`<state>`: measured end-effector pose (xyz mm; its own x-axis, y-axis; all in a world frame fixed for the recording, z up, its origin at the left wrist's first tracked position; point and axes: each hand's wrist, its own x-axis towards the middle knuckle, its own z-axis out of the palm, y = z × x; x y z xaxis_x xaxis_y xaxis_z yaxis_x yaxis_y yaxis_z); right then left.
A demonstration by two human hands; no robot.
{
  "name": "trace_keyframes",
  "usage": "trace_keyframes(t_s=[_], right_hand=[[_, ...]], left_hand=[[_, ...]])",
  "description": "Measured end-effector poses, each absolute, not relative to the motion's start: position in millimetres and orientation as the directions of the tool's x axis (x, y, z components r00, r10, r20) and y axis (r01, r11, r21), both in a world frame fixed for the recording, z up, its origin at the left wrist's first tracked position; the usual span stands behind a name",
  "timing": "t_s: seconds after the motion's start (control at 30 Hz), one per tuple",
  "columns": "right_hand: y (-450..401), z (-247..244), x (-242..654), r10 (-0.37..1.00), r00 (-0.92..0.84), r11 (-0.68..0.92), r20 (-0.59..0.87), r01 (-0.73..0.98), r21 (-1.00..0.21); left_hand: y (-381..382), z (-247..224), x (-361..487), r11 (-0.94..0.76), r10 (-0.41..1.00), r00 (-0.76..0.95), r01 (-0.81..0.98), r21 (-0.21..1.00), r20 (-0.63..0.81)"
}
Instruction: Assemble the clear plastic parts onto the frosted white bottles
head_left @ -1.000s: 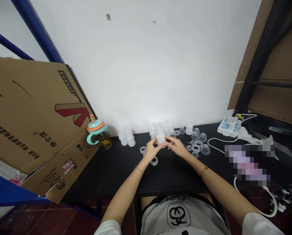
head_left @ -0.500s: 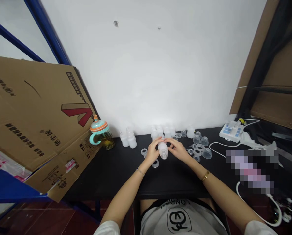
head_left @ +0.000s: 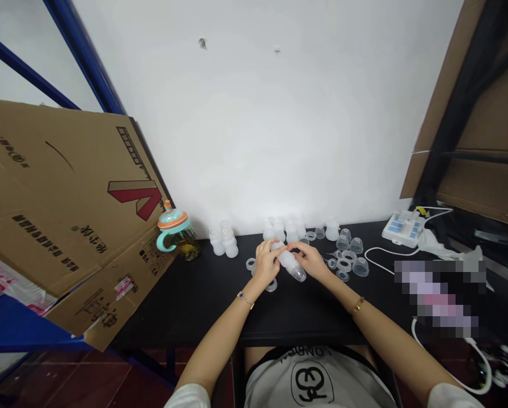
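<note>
brightly lit white wall, wide-angle distortion at edges, dim lower corners, pixelated patch at right

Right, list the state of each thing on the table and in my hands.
Milky white plastic bottle, clear top on: held, tilted, top end toward you.
Left hand: closed around it.
Right hand: fingers at its side.
Two milky white bottles at left: upright, clear tops on.
Teal-and-orange-lidded clear jug: upright, lid on.
Clear domed caps: loose, off any bottle.
White power strip: plugs in.
</note>
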<state>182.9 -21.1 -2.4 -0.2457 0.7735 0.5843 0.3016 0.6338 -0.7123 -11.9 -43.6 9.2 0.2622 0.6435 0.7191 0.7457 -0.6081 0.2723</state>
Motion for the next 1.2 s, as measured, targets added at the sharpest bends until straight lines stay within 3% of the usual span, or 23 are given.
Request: trace_keyframes(t_s=[0.2,0.33,0.53,0.63,0.77,0.87,0.97,1.07,1.2], right_hand=[[-17.9,3.2,185.9,0.878,-0.212,0.461,0.430,0.128,-0.878],[-15.2,1.4,184.8,0.934,-0.199,0.310,0.296,0.045,-0.950],[-18.4,1.9,182.6,0.935,-0.208,0.298,0.286,0.027,-0.954],[-20.3,4.2,183.8,0.926,-0.209,0.326,0.314,0.026,-0.945],[-21.0,5.5,184.3,0.916,-0.220,0.354,0.336,0.050,-0.934],[-20.6,3.6,183.4,0.915,-0.224,0.361,0.336,0.080,-0.929],[-20.7,0.5,182.8,0.918,-0.221,0.362,0.328,0.135,-0.922],[-22.1,-1.1,182.8,0.927,-0.208,0.349,0.311,0.179,-0.920],[-24.8,-0.2,183.0,0.931,-0.204,0.344,0.304,0.205,-0.916]], left_hand=[[-44.3,10.2,-11.4,-0.578,0.712,0.231,0.729,0.367,0.663],[-43.3,12.9,-10.1,-0.530,0.809,0.135,0.588,0.611,0.572],[-40.1,16.7,-8.6,-0.400,0.914,0.166,0.201,0.894,0.371],[-36.5,14.4,-8.1,-0.335,0.928,0.183,0.033,0.942,0.324],[-33.1,12.1,-7.9,-0.340,0.925,0.170,-0.024,0.940,0.339],[-30.8,12.8,-9.6,-0.300,0.939,0.173,-0.016,0.954,0.298],[-26.8,16.2,-17.8,-0.355,0.934,0.070,0.083,0.931,0.350],[-20.3,21.0,-35.6,-0.364,0.900,-0.096,0.374,0.853,0.426],[-8.8,22.6,-65.7,-0.179,0.863,-0.236,0.684,0.707,0.447]])
